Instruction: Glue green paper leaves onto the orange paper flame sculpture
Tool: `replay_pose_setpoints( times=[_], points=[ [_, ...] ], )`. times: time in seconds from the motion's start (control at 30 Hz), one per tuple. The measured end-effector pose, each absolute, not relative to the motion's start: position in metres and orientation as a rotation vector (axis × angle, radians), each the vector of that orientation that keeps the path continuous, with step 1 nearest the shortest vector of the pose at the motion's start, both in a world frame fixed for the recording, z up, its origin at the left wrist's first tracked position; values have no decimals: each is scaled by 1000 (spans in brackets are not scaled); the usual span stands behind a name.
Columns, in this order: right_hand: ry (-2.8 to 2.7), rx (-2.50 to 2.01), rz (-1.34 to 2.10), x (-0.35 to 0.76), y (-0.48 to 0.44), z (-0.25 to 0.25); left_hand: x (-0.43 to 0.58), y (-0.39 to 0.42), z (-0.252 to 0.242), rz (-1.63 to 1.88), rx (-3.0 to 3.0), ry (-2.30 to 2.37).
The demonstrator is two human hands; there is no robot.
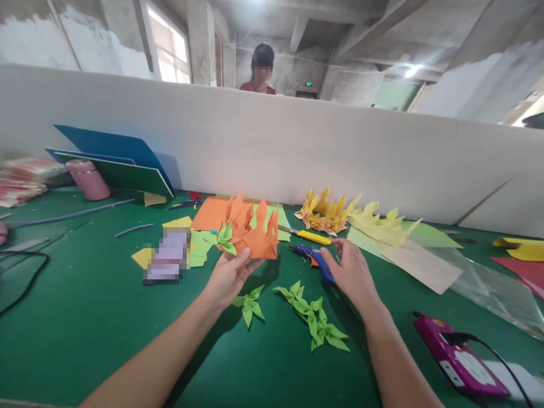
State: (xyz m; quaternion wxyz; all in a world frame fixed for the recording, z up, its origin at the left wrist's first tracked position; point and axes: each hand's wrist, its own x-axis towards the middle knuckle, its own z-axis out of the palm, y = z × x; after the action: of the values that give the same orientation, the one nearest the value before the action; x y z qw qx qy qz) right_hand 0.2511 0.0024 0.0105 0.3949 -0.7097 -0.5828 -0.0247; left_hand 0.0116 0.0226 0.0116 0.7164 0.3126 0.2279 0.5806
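Observation:
An orange folded-paper crown [264, 247] is pinched in my left hand [229, 272], raised above the green table. On the crown's left end sits a green paper flower [228, 238]. My right hand [355, 269] is at the handle of a blue hot glue gun [306, 251], with its fingers apart and curved; whether the thumb touches the handle I cannot tell. Behind the glue gun lies a yellow utility knife [314, 236]. In front of my hands, a single green paper flower [250, 306] and a joined strip of green paper flowers [312, 314] rest on the table.
At the back stand a yellow-orange paper crown [323, 212] and a pale yellow paper strip [382, 225]. A blurred purple object [170, 255] lies left, beyond it a pink bottle [88, 180]. A magenta power strip [459, 357] sits front right. A white partition [272, 141] bounds the table; behind it is a person [260, 85].

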Motion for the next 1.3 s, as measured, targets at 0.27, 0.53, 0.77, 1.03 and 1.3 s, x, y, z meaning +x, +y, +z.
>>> replay_pose_setpoints(
  times=[0.27, 0.53, 0.77, 1.03, 1.3],
  points=[
    [-1464, -2127, 340, 258, 11, -9, 13, 23, 13, 1323, 707, 506],
    [-1316, -1983, 320, 269, 14, -4, 13, 23, 15, 1372, 660, 510],
    [-1029, -1197, 839, 242, -1, 17, 18, 21, 13, 1383, 657, 518],
    [-1360, -1152, 1049, 211, -11, 20, 21, 18, 11, 1389, 673, 573],
    [-1524, -1170, 902, 211, -13, 17, 25, 12, 13, 1401, 731, 570]
  ],
)
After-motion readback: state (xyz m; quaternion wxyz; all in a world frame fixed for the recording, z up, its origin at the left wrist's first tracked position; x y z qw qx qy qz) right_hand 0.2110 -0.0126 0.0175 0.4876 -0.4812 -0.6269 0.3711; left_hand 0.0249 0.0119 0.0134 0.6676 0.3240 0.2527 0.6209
